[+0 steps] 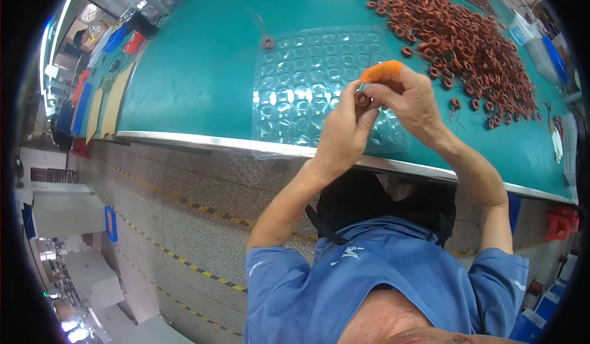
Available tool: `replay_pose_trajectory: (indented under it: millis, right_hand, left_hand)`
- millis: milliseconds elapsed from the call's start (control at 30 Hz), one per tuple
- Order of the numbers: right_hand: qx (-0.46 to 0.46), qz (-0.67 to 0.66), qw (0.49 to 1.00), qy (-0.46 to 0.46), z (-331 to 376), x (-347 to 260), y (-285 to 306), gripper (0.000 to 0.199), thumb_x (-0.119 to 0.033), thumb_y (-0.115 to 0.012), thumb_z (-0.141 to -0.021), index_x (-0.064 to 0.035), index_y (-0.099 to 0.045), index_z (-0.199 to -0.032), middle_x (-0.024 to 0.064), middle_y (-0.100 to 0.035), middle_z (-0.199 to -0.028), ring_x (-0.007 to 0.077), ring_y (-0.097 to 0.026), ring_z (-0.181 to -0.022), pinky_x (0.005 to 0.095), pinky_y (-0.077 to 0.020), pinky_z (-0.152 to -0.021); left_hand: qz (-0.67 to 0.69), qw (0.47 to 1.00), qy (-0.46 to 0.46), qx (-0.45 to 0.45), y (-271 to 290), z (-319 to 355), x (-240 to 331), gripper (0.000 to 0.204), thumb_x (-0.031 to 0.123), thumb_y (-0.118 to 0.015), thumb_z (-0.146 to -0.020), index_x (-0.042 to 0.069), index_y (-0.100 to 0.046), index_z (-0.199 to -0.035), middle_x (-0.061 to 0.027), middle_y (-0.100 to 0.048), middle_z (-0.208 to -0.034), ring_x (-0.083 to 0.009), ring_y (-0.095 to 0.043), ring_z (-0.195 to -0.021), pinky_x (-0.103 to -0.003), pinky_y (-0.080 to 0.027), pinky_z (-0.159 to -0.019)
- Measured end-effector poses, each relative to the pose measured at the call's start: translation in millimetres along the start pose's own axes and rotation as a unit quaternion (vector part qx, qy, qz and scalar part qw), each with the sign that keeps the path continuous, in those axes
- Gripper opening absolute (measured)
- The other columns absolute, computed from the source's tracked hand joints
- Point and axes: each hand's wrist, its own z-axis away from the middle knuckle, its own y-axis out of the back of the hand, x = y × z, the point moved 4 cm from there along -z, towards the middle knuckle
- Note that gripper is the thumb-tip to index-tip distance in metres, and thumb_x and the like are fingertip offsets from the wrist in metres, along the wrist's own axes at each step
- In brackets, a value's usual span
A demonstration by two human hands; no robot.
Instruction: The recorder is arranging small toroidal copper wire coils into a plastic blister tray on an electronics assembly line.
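My left hand (342, 132) and my right hand (410, 101) meet above the near edge of a green table (203, 67). Both pinch one small brown ring coil (362, 100) between the fingertips. An orange rubber cot (381, 71) covers my right forefinger. Under the hands lies a clear plastic blister tray (307, 86) with rows of round pockets. A big heap of the same brown ring coils (458, 36) spreads over the table to the right. One single coil (268, 43) with a wire tail lies to the left of the tray's far edge.
The table's metal edge (203, 140) runs across the view, with a speckled floor and yellow-black striped tape (184, 261) below it. Blue and red bins (126, 39) stand at the far left. White and blue items (522, 30) sit at the table's right end.
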Motion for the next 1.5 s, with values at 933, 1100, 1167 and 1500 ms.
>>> replay_pose_trajectory:
  millis: [933,1100,1167,1500]
  right_hand:
    - [-0.276,0.686,0.664,0.111,-182.2,94.8,82.8,0.037,0.003,-0.055,-0.076,-0.0087,-0.063,-0.110,0.0135,-0.061,-0.105,0.0307,-0.061,-0.100,0.0448,-0.0519,-0.078]
    - [-0.276,0.626,0.712,0.160,-153.2,108.3,101.3,0.013,-0.004,-0.055,-0.081,-0.0021,-0.059,-0.094,0.0167,-0.062,-0.085,0.0347,-0.064,-0.088,0.0456,-0.0513,-0.077]
    - [-0.287,0.624,0.708,0.161,-152.7,104.0,109.4,0.011,-0.007,-0.056,-0.081,-0.0014,-0.060,-0.090,0.0168,-0.063,-0.077,0.0354,-0.065,-0.079,0.0458,-0.0520,-0.072]
    - [0.021,0.361,0.925,0.119,-104.6,4.4,153.6,0.023,-0.019,-0.055,-0.094,0.0015,-0.065,-0.095,0.0129,-0.069,-0.076,0.0186,-0.068,-0.067,0.0298,-0.0550,-0.061]
  left_hand:
    - [-0.325,0.936,-0.126,-0.046,-7.6,12.2,-10.9,0.027,0.010,-0.067,-0.081,0.004,-0.061,-0.107,-0.0097,-0.057,-0.100,-0.0248,-0.059,-0.086,-0.036,-0.044,-0.075]
    - [-0.311,0.941,-0.124,-0.057,-1.7,18.9,-12.3,0.025,0.010,-0.067,-0.082,0.004,-0.062,-0.106,-0.0102,-0.059,-0.101,-0.0251,-0.060,-0.087,-0.037,-0.045,-0.075]
    - [-0.318,0.937,-0.127,-0.061,-0.5,19.8,-10.5,0.025,0.009,-0.066,-0.082,0.003,-0.062,-0.106,-0.0107,-0.059,-0.102,-0.0255,-0.060,-0.088,-0.037,-0.045,-0.076]
    - [-0.198,0.976,-0.093,0.008,-5.8,-21.5,11.8,0.034,0.007,-0.063,-0.086,-0.001,-0.057,-0.119,-0.0165,-0.061,-0.115,-0.0293,-0.061,-0.105,-0.036,-0.050,-0.083]
